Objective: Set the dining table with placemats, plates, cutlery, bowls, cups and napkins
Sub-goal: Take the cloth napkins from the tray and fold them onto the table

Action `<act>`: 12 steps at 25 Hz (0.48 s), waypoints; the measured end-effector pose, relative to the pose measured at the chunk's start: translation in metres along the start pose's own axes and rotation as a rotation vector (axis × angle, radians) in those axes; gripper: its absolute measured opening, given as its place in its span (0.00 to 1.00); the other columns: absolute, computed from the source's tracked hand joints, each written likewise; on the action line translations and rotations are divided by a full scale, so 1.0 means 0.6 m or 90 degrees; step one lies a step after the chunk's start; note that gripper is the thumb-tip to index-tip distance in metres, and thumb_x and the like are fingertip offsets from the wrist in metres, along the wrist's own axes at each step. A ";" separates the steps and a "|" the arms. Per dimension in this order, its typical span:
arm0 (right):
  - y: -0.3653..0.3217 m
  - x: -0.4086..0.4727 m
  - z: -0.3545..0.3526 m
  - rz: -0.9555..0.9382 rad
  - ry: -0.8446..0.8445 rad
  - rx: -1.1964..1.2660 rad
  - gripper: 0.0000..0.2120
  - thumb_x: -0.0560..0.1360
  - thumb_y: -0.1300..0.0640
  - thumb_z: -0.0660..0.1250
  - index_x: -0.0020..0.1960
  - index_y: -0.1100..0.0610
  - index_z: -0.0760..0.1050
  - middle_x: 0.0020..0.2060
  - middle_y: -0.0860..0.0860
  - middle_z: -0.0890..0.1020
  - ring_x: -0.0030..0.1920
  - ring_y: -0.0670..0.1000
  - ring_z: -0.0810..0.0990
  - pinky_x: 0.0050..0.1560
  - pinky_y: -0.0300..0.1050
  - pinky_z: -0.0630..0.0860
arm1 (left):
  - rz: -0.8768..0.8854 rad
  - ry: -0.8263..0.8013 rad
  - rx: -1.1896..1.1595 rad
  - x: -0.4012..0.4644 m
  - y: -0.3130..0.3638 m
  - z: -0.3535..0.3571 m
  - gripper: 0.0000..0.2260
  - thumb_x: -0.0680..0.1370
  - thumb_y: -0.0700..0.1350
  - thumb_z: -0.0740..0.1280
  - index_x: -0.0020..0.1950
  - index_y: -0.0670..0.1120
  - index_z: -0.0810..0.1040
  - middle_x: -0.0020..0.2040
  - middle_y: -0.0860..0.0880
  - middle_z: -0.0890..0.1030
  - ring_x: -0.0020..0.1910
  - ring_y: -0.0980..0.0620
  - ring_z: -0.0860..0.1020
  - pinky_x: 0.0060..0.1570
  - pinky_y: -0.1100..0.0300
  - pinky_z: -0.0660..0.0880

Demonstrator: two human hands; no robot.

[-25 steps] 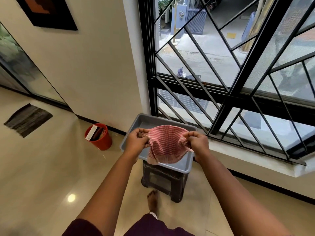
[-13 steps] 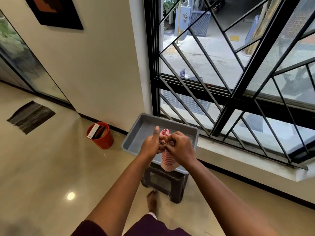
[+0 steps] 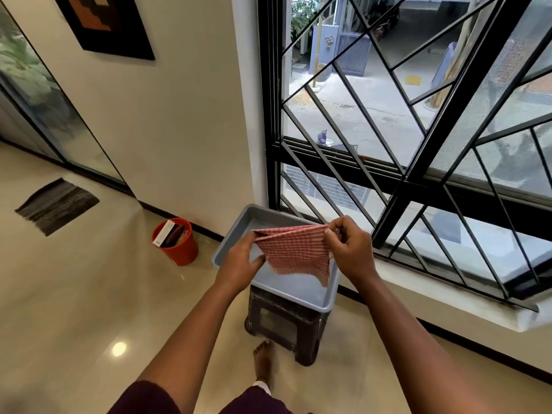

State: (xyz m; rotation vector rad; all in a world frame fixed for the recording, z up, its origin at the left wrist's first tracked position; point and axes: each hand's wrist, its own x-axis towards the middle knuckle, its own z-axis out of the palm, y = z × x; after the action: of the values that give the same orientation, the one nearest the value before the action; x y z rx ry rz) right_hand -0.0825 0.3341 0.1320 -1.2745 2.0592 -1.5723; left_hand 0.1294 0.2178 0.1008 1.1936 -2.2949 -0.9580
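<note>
A red-and-white checked napkin (image 3: 294, 251) hangs doubled over in the air above the grey plastic tub (image 3: 236, 234), which sits on a dark stool (image 3: 283, 321) under the barred window (image 3: 403, 144). The left hand (image 3: 242, 265) pinches the napkin's left edge between thumb and fingers, and the right hand (image 3: 348, 249) pinches the folded top corner, so the cloth is stretched between them with its lower edge dangling free over the tub's right rim. No dining table shows here, so the napkin probably has to be carried away once folded. The risk, as I judge it, is the loose lower layers sliding out of line, leaving a crooked fold, or one pinch slipping so the cloth drops into the tub or to the floor.
</note>
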 end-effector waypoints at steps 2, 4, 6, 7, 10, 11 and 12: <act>0.005 -0.001 -0.003 0.033 -0.006 0.031 0.03 0.79 0.61 0.63 0.46 0.55 0.72 0.33 0.55 0.77 0.32 0.52 0.77 0.31 0.48 0.75 | 0.077 0.023 -0.088 0.003 0.005 -0.011 0.14 0.78 0.43 0.68 0.62 0.53 0.70 0.60 0.50 0.78 0.59 0.52 0.76 0.58 0.56 0.74; 0.002 0.000 -0.002 0.067 -0.016 0.056 0.02 0.81 0.60 0.59 0.50 0.57 0.69 0.36 0.53 0.78 0.35 0.49 0.78 0.32 0.44 0.76 | 0.122 0.029 -0.153 0.004 0.012 -0.022 0.11 0.79 0.37 0.64 0.56 0.52 0.69 0.52 0.51 0.80 0.54 0.52 0.79 0.52 0.59 0.76; -0.003 0.005 0.002 0.092 -0.021 0.087 0.03 0.83 0.59 0.56 0.52 0.58 0.67 0.38 0.52 0.77 0.34 0.43 0.77 0.33 0.41 0.76 | 0.136 0.041 -0.209 0.009 0.019 -0.031 0.13 0.80 0.34 0.61 0.57 0.50 0.68 0.50 0.51 0.79 0.50 0.53 0.79 0.49 0.58 0.77; -0.010 0.008 0.002 0.111 -0.025 0.110 0.03 0.83 0.58 0.56 0.52 0.57 0.65 0.37 0.52 0.76 0.33 0.42 0.76 0.32 0.42 0.75 | 0.122 0.035 -0.255 0.013 0.026 -0.036 0.14 0.80 0.33 0.59 0.60 0.49 0.66 0.51 0.48 0.79 0.51 0.52 0.80 0.49 0.57 0.78; -0.020 0.022 0.004 0.258 -0.044 0.240 0.05 0.83 0.56 0.57 0.57 0.55 0.63 0.39 0.53 0.77 0.33 0.46 0.77 0.29 0.43 0.74 | 0.015 0.005 -0.420 0.018 0.052 -0.045 0.14 0.82 0.34 0.57 0.64 0.49 0.62 0.52 0.47 0.80 0.48 0.53 0.80 0.45 0.59 0.79; -0.021 0.026 0.002 0.333 -0.050 0.298 0.07 0.82 0.56 0.59 0.58 0.56 0.63 0.41 0.54 0.78 0.34 0.47 0.77 0.29 0.43 0.74 | -0.035 0.002 -0.443 0.018 0.060 -0.048 0.11 0.82 0.36 0.57 0.62 0.49 0.66 0.51 0.49 0.80 0.46 0.53 0.79 0.42 0.59 0.78; -0.021 0.029 0.001 0.399 -0.054 0.375 0.08 0.81 0.57 0.61 0.59 0.57 0.65 0.43 0.56 0.78 0.35 0.49 0.78 0.31 0.43 0.75 | -0.092 -0.003 -0.470 0.020 0.062 -0.050 0.08 0.82 0.37 0.57 0.58 0.47 0.71 0.49 0.50 0.80 0.46 0.53 0.78 0.41 0.58 0.77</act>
State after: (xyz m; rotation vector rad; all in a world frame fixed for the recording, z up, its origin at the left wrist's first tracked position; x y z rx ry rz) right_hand -0.0865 0.3201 0.1481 -0.4207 1.5355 -1.5840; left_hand 0.1195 0.2114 0.1487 1.0160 -1.6084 -1.6574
